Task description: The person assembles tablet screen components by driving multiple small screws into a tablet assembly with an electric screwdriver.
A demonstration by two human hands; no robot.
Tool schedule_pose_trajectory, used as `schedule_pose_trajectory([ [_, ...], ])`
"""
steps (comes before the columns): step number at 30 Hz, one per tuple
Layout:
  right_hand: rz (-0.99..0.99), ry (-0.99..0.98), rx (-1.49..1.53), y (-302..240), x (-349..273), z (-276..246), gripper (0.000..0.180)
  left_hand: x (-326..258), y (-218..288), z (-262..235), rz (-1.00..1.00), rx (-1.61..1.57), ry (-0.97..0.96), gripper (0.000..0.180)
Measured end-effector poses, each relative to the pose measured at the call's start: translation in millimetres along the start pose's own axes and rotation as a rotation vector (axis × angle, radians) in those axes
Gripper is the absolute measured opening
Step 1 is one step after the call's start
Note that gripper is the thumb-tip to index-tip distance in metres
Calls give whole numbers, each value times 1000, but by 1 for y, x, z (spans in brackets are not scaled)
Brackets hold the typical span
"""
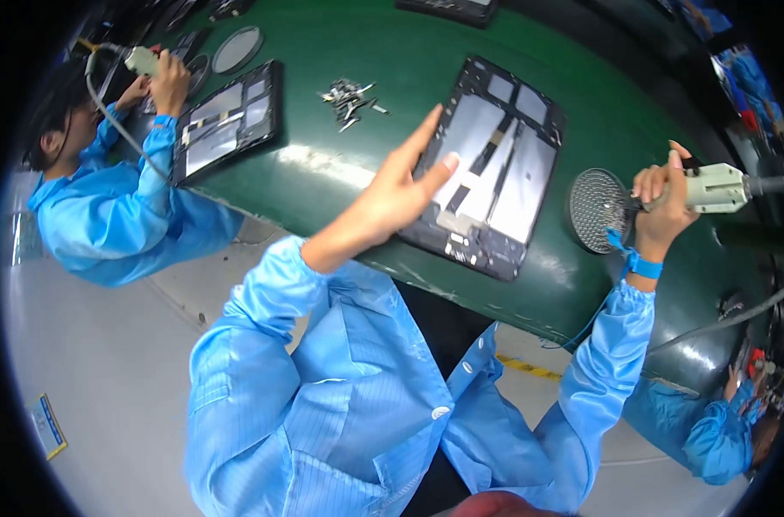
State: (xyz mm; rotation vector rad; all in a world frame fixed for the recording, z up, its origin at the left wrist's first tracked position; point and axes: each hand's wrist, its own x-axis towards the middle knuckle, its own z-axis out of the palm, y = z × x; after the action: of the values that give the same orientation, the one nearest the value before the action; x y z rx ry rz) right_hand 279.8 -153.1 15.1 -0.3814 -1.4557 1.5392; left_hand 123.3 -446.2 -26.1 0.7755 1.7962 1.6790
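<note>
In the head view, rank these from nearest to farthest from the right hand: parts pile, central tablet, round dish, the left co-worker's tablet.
1. Round dish: just left of the right hand.
2. Central tablet: farther left, at the left hand.
3. Parts pile: left of the central tablet.
4. Left co-worker's tablet: farthest left.

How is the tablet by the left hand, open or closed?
Open: the tablet shows bare silvery plates and ribbon cables, with no cover over them.

Bright light, white glare on green tabletop (pixel 323 191) — edges bowed, corners black
</note>
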Motion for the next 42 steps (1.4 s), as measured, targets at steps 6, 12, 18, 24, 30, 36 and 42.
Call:
schedule_pose_trajectory([
  [6,-18,-35,-28,0,-2,0,25,-15,-19,-30,415,844,376,44],
  [12,-25,-66,-31,0,-4,8,25,11,-25,-120,266,939,445,33],
  [18,-47,-91,-29,0,-5,9,25,30,-45,-122,392,949,458,29],
  [24,-53,-71,-37,-3,-6,10,25,35,-28,-127,546,878,458,21],
  [30,-47,-76,-39,-3,-7,10,26,59,-18,-133,230,36,232,31],
  [36,-40,-87,-3,2,-7,13,25,80,-19,-136,103,-427,163,35],
  [42,-40,-67,-88,-7,-6,11,28,79,-20,-144,43,-209,75,42],
])
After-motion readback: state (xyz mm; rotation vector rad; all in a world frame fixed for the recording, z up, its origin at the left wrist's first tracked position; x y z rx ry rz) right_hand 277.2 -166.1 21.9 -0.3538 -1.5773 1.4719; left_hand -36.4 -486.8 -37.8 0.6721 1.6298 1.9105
